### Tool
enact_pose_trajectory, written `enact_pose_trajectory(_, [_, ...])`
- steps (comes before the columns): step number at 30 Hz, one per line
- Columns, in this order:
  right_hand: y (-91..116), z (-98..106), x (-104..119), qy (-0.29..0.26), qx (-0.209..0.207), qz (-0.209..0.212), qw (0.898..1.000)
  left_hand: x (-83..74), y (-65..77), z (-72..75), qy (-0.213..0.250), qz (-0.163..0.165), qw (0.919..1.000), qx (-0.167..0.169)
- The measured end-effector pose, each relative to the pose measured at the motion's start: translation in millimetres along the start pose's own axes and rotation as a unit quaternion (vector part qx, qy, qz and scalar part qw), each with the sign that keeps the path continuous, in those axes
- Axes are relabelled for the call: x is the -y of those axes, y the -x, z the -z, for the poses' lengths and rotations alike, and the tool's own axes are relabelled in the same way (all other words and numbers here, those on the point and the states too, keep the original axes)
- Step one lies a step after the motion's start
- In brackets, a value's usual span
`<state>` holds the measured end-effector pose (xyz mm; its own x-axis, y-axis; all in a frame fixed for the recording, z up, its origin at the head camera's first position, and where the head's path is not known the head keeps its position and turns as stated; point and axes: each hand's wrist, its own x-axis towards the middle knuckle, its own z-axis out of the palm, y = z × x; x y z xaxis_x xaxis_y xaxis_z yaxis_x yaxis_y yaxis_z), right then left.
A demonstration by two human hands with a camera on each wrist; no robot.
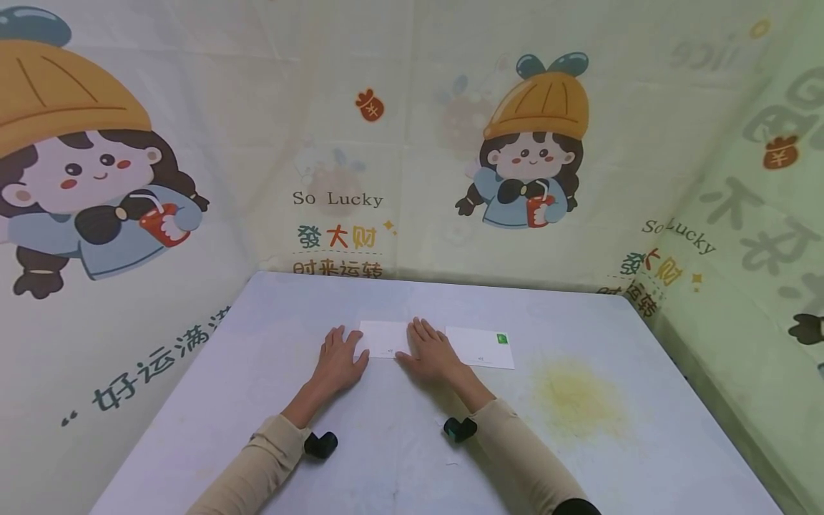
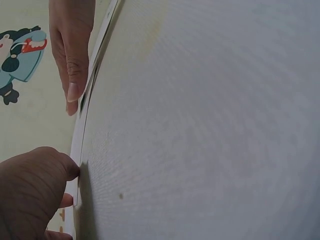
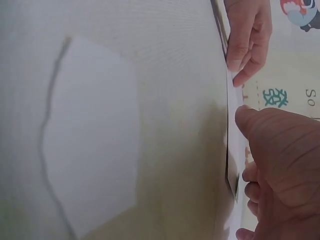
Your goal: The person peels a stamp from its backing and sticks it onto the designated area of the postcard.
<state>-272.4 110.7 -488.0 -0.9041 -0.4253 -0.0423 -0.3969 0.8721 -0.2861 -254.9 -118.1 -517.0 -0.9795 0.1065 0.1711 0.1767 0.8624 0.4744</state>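
Observation:
Two flat white envelopes lie side by side on the white table. The left envelope [image 1: 380,338] is between my hands, its right end under my right hand [image 1: 433,352]. The fingers of that hand are extended and rest on the paper. My left hand [image 1: 337,361] touches or nearly touches the left edge, fingers spread and holding nothing. Just right of my right hand is the other envelope [image 1: 473,345], with a green stamp [image 1: 502,338] in its upper right corner. Small dark marks show near the lower edges. In the wrist views the paper appears almost edge-on.
The white table [image 1: 399,465] carries a yellowish stain [image 1: 576,393] to the right. Printed cloth [image 1: 412,157] with cartoon figures hangs behind and along both sides. Black wrist devices [image 1: 320,445] sit at both cuffs.

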Motion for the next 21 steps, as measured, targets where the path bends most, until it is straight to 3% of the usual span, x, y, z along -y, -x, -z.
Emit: enact_pose_trajectory(21, [-0.8,-0.2,-1.8,0.022,0.016,0.016,0.999,-2.6,1.2,-0.7,0.0,0.005,1.0,0.001])
